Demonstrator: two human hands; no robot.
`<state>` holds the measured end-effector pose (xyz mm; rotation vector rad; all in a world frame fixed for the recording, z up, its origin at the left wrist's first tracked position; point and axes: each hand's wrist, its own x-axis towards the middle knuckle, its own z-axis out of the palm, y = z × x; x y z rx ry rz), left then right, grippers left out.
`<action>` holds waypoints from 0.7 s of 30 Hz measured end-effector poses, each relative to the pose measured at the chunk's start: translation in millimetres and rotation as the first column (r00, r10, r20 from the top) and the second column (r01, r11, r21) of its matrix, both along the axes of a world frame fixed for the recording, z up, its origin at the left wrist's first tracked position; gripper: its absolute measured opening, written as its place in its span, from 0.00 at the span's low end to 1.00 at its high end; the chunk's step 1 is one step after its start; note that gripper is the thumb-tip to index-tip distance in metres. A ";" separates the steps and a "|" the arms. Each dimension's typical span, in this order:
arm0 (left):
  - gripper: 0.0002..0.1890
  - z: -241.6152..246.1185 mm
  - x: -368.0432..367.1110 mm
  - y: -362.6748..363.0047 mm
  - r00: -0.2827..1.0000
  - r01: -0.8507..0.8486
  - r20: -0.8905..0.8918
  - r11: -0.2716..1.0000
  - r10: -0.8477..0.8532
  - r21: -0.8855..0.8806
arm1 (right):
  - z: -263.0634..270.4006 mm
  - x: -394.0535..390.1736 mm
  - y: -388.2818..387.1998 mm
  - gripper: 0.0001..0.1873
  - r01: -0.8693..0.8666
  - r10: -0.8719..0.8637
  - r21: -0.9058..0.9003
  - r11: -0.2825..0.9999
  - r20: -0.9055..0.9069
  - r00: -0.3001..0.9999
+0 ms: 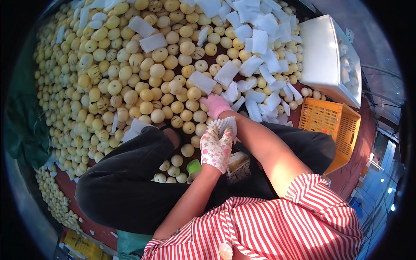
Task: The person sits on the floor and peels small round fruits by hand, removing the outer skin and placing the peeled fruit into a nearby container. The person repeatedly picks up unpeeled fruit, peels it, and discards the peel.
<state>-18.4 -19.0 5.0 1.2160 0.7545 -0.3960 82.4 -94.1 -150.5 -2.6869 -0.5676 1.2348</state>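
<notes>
My left hand [216, 148], in a floral-print glove, grips a white foam net sleeve [231, 123] above my lap. Whether a fruit is inside the sleeve cannot be seen. Beyond it my right hand [216, 104], in a pink glove, reaches over the left forearm's line into the heap of pale yellow pepino melons [157, 70]. Its fingertips are at the melons, partly hidden, so a grip cannot be made out. A flat foam net sleeve [202, 82] lies on the fruit just past these fingers. Many melons bear dark stripes.
Loose foam net sleeves [260, 40] are strewn over the heap's right side. A white foam box [320, 52] holding wrapped pieces stands at right, near an orange plastic crate [320, 118]. A green cup-like object [194, 166] sits between my legs. Dark green cloth [27, 126] hangs at left.
</notes>
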 end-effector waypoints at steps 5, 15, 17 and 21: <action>0.13 -20.9 1.7 10.4 0.959 -0.283 -0.009 0.951 0.284 -0.123 | 8.8 -7.0 -28.2 0.34 0.541 -0.476 0.397 0.741 -0.258 0.841; 0.29 13.7 23.7 12.1 0.959 0.119 0.248 0.990 -0.136 0.079 | 157.5 -33.4 -72.8 0.31 0.973 -0.528 0.208 0.101 -0.817 0.229; 0.32 18.4 21.0 7.5 0.937 0.202 0.290 0.979 -0.195 0.006 | 162.3 -47.5 -68.2 0.31 0.868 -0.613 0.457 0.195 -0.634 0.472; 0.33 20.7 13.6 8.4 0.919 0.287 0.330 0.940 -0.216 -0.182 | 155.4 -70.5 -76.5 0.28 0.630 -0.770 0.719 0.295 -0.211 0.602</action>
